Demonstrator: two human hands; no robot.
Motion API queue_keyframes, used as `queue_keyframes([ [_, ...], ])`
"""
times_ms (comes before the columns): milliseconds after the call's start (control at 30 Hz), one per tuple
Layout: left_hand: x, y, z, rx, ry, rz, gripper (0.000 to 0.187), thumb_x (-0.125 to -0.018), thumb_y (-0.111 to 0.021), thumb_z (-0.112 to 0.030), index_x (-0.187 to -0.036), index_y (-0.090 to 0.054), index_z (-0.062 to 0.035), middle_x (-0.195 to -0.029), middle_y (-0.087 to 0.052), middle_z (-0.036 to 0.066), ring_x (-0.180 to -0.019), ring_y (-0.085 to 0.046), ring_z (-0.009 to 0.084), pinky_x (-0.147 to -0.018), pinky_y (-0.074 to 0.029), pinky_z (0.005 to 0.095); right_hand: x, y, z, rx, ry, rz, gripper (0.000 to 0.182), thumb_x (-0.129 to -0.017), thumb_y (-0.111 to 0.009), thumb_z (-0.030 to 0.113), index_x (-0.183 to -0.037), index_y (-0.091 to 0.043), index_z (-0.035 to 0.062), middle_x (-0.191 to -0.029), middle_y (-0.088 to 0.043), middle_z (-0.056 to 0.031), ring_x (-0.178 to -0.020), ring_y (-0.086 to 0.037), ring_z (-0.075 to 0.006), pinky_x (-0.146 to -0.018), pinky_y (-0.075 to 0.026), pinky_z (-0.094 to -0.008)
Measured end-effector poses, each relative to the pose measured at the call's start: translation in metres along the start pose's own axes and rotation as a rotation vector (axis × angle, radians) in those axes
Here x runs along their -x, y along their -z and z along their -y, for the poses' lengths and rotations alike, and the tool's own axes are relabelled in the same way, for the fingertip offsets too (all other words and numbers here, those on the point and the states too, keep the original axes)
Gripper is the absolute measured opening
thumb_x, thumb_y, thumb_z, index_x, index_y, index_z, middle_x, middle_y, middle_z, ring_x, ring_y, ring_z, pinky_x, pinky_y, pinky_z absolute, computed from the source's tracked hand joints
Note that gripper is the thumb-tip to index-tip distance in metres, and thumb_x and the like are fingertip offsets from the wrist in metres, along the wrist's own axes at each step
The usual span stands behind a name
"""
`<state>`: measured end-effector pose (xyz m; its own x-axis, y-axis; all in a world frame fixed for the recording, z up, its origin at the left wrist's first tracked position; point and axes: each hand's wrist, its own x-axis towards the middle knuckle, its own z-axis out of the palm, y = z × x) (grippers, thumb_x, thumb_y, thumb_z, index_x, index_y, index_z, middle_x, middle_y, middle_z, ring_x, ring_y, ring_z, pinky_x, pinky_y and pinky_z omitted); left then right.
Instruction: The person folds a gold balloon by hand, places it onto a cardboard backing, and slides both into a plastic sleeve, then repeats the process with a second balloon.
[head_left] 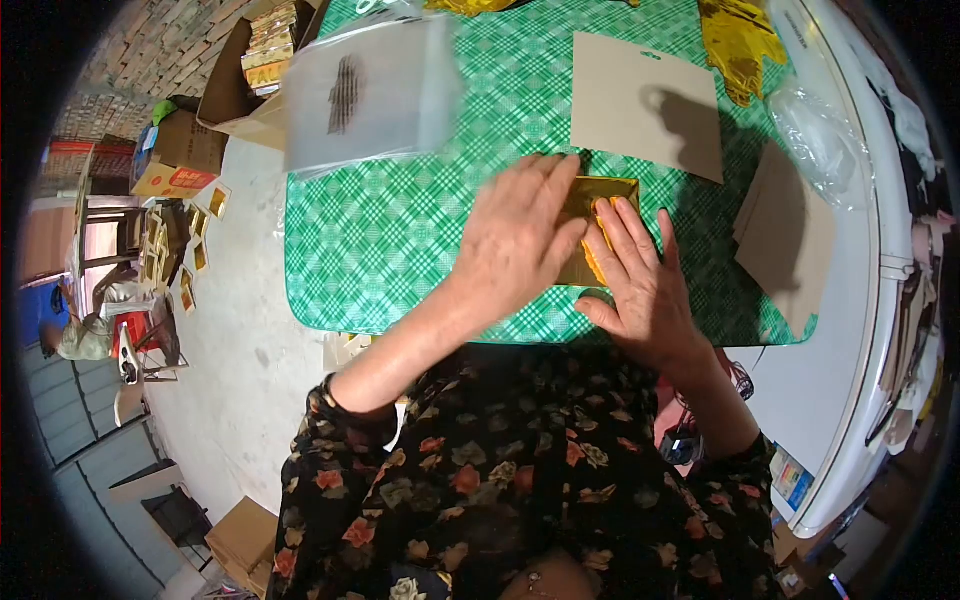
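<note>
A shiny gold, flat rectangular piece (617,188) lies near the table's front edge, partly hidden under both hands. An orange-yellow strip with a wavy edge (598,262) shows on it, beside the fingers of my right hand (645,290). That hand is spread flat, its fingertips pressing on the gold piece. My left hand (512,228), slightly blurred, reaches over the gold piece's left side with its fingers stretched out; its thumb points toward the right hand. Whether anything lies beneath the left palm is hidden.
Clear plastic sleeves (400,100) lie at the table's left. A beige card with a hanger hole (610,90) sits behind my hands. More beige cards (800,230), a clear plastic bag (815,130) and gold foil (735,45) are at right. A person (85,338) sits far left.
</note>
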<state>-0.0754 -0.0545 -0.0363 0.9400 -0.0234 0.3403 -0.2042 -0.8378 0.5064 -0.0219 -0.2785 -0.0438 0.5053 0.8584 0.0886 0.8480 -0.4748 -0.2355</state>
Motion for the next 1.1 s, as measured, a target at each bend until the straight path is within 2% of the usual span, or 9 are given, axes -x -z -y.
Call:
queue_keyframes([
  [33,-0.006,0.003,0.007,0.031,0.035,0.044,0.062,-0.095,-0.073,-0.025,-0.15,-0.055,-0.0002,-0.136,-0.063,0.02,-0.127,-0.057,0.0389,-0.108,-0.043,0.049,0.0,0.0,0.0,-0.001,0.008,-0.009,0.086,-0.089,-0.075,0.052,-0.156,-0.051,0.004,-0.168,-0.041,-0.0179,-0.159,-0.031,-0.0333,-0.128,-0.015,-0.0657],
  [67,-0.013,0.002,0.016,-0.008,-0.013,-0.008,0.051,-0.095,-0.074,-0.027,-0.14,-0.065,-0.0038,-0.125,-0.065,0.017,-0.114,-0.059,0.0362,-0.099,-0.044,0.0472,0.0,0.001,0.0,-0.003,0.014,-0.018,0.086,-0.09,-0.074,0.052,-0.156,-0.05,0.0041,-0.167,-0.041,-0.018,-0.159,-0.031,-0.0335,-0.128,-0.015,-0.0655],
  [200,-0.037,0.015,0.037,0.014,0.063,0.206,0.037,-0.096,-0.074,-0.029,-0.127,-0.071,-0.0087,-0.119,-0.069,0.014,-0.115,-0.06,0.0365,-0.1,-0.045,0.0471,0.002,-0.003,-0.004,0.008,0.045,-0.051,0.085,-0.091,-0.073,0.051,-0.158,-0.049,0.0044,-0.167,-0.042,-0.0183,-0.158,-0.033,-0.0342,-0.128,-0.013,-0.0645],
  [333,-0.053,0.026,0.05,-0.031,-0.057,0.314,0.035,-0.095,-0.077,-0.036,-0.115,-0.073,-0.0076,-0.104,-0.074,0.014,-0.112,-0.065,0.0351,-0.097,-0.048,0.0473,0.002,-0.003,-0.001,0.013,0.022,-0.043,0.083,-0.094,-0.071,0.05,-0.159,-0.048,0.0051,-0.168,-0.041,-0.0172,-0.159,-0.032,-0.0336,-0.129,-0.012,-0.0639],
  [467,-0.075,0.028,0.053,-0.039,0.003,0.549,0.038,-0.092,-0.077,-0.043,-0.107,-0.076,-0.0078,-0.102,-0.076,0.014,-0.108,-0.069,0.0356,-0.097,-0.05,0.0477,0.002,-0.001,0.0,0.022,0.035,-0.052,0.083,-0.095,-0.069,0.05,-0.161,-0.045,0.006,-0.169,-0.04,-0.0162,-0.159,-0.031,-0.0332,-0.129,-0.013,-0.0636],
  [567,-0.093,0.033,0.035,-0.176,0.106,0.766,0.042,-0.089,-0.079,-0.044,-0.11,-0.076,-0.007,-0.103,-0.077,0.014,-0.108,-0.071,0.0359,-0.1,-0.05,0.0473,0.002,0.001,0.001,0.042,0.041,-0.036,0.084,-0.095,-0.069,0.049,-0.162,-0.044,0.0062,-0.169,-0.04,-0.0163,-0.16,-0.031,-0.033,-0.13,-0.013,-0.0634],
  [733,-0.098,0.033,0.027,-0.027,0.086,0.721,0.052,-0.085,-0.083,-0.045,-0.114,-0.078,-0.0018,-0.102,-0.078,0.015,-0.097,-0.074,0.0332,-0.082,-0.057,0.0411,0.003,0.002,-0.001,0.037,0.066,-0.04,0.084,-0.096,-0.068,0.05,-0.163,-0.042,0.0056,-0.169,-0.039,-0.0166,-0.16,-0.03,-0.0328,-0.129,-0.012,-0.0637],
  [933,-0.11,0.022,0.034,0.159,0.164,0.944,0.052,-0.082,-0.085,-0.042,-0.116,-0.079,-0.002,-0.097,-0.081,0.013,-0.088,-0.076,0.0278,-0.078,-0.058,0.0412,0.003,0.002,-0.002,0.031,0.08,-0.031,0.082,-0.098,-0.067,0.048,-0.163,-0.041,0.0054,-0.17,-0.038,-0.0165,-0.161,-0.029,-0.0325,-0.129,-0.01,-0.0639],
  [1100,-0.106,0.02,0.036,0.163,0.098,0.927,0.046,-0.084,-0.084,-0.036,-0.114,-0.08,-0.0014,-0.094,-0.081,0.012,-0.084,-0.074,0.0218,-0.077,-0.059,0.038,0.004,0.006,-0.005,0.028,0.119,-0.009,0.083,-0.098,-0.067,0.048,-0.164,-0.04,0.0057,-0.171,-0.037,-0.0151,-0.161,-0.029,-0.0317,-0.129,-0.01,-0.0641],
])
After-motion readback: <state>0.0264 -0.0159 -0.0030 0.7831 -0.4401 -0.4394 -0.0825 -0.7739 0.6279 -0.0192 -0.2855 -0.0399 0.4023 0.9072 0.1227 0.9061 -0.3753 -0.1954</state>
